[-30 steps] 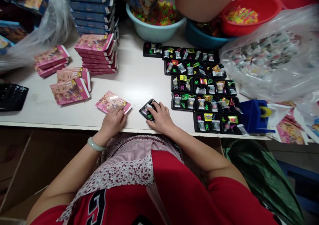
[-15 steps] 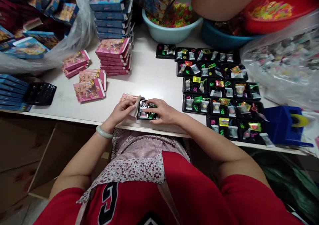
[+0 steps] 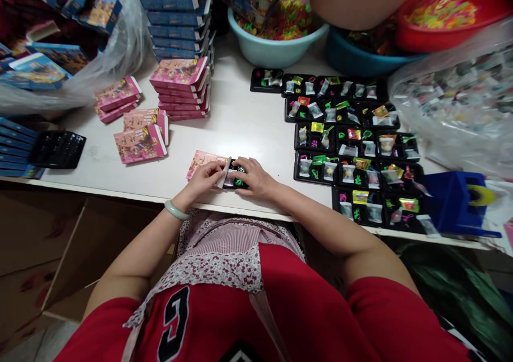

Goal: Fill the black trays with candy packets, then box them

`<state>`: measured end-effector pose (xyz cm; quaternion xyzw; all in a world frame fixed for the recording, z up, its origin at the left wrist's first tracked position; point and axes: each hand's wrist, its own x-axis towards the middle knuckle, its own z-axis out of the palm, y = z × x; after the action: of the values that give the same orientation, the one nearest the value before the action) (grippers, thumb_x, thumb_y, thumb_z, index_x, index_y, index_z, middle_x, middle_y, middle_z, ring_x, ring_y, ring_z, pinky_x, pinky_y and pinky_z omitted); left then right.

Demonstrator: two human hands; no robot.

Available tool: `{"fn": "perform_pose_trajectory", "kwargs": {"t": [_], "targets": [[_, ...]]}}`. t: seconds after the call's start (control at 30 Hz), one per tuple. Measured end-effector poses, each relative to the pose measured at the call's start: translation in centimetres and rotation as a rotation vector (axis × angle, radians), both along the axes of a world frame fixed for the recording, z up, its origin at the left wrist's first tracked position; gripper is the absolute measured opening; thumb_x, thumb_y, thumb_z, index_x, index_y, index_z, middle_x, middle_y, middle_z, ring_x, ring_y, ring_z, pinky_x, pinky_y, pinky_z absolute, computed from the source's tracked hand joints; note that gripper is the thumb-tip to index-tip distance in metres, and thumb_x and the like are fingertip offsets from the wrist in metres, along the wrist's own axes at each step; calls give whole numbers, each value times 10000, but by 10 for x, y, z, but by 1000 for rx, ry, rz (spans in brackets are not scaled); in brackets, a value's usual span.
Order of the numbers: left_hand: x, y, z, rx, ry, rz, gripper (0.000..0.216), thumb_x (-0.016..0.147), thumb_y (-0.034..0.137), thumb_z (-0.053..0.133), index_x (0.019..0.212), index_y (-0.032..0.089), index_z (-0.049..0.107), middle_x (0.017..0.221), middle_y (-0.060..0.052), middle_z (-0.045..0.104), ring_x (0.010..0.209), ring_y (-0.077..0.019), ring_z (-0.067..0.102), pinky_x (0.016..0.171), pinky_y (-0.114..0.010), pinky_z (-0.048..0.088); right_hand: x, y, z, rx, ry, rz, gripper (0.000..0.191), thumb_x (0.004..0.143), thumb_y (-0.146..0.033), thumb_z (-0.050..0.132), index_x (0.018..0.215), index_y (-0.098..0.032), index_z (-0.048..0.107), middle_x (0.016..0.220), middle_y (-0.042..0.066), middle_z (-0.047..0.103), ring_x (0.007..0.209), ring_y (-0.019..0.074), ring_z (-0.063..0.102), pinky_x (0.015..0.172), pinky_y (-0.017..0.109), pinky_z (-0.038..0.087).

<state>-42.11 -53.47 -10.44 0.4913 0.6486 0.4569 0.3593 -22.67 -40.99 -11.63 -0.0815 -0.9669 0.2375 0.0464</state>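
My left hand (image 3: 204, 179) grips the open end of a flat pink box (image 3: 200, 162) lying near the table's front edge, its white flap lifted. My right hand (image 3: 256, 179) is closed on a small black tray (image 3: 237, 180) with little packets and green bits in it. The tray's left end is at the box mouth and partly hidden by the flap and my fingers. A pale green bangle (image 3: 176, 211) circles my left wrist.
Several filled black trays (image 3: 352, 138) lie in rows to the right. Pink boxes (image 3: 140, 143) and stacks (image 3: 180, 87) sit to the left, blue boxes (image 3: 176, 15) behind. Basins (image 3: 276, 47) of coloured pieces, a clear bag (image 3: 457, 100), a blue tape dispenser (image 3: 460, 202) and empty black trays (image 3: 58, 149) surround.
My right hand has carried the black tray left to the pink box. My left hand has lifted the box's flap and the tray has slid partway into the opening.
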Motion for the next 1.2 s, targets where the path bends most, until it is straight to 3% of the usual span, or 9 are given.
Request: {"fn": "perform_pose_trajectory", "kwargs": {"t": [0.1, 0.33, 0.63, 0.8, 0.9, 1.0, 1.2], "targets": [[0, 1, 2, -14, -7, 2, 348, 841, 450, 697, 634, 201, 572, 1109, -125, 776, 873, -215, 695, 761, -353, 570, -2, -3, -10, 1, 38, 3, 368, 930, -323, 696, 1298, -311, 696, 1548, 97, 477, 1486, 376, 334, 1207, 609, 299], [5, 7, 10, -126, -163, 125, 352, 752, 462, 733, 623, 183, 562, 1200, -113, 765, 786, -181, 651, 589, -271, 489, -14, -2, -33, -86, 190, -21, 359, 908, -380, 735, 1227, -219, 700, 1481, 164, 518, 1476, 401, 366, 1191, 690, 283], [5, 10, 3, -120, -140, 161, 331, 759, 457, 716, 657, 184, 559, 1175, -131, 757, 773, -190, 659, 635, -300, 507, -20, 4, -32, -50, 162, 5, 329, 950, -429, 702, 1221, -245, 734, 1480, 155, 509, 1476, 411, 348, 1190, 719, 255], [15, 9, -1, -12, 91, 100, 248, 866, 397, 654, 729, 201, 586, 1082, -109, 756, 975, -239, 687, 888, -379, 551, -1, 9, -17, -63, 241, -109, 223, 968, -370, 667, 1121, -219, 726, 1361, 140, 585, 1345, 342, 483, 1142, 614, 365], [25, 7, -3, 27, 235, 110, 159, 904, 316, 614, 785, 213, 586, 997, -76, 737, 949, -224, 670, 887, -375, 542, 21, 7, -10, -19, 206, -205, 185, 997, -321, 613, 1076, -227, 752, 1160, 124, 655, 1091, 288, 577, 977, 483, 459], [29, 8, -6, 38, 283, 97, 148, 910, 286, 610, 787, 216, 571, 955, -63, 721, 929, -220, 659, 862, -362, 534, 33, -3, -9, 0, 133, -203, 242, 1035, -303, 538, 1088, -214, 757, 1004, 105, 668, 901, 238, 577, 818, 371, 464], [37, 21, -11, 41, 130, 6, 201, 927, 286, 590, 743, 210, 561, 893, -55, 713, 870, -206, 673, 816, -345, 553, 17, -15, -19, -83, 66, -282, 290, 1062, -276, 466, 1020, -197, 741, 982, 92, 695, 851, 203, 600, 755, 305, 487]]}}
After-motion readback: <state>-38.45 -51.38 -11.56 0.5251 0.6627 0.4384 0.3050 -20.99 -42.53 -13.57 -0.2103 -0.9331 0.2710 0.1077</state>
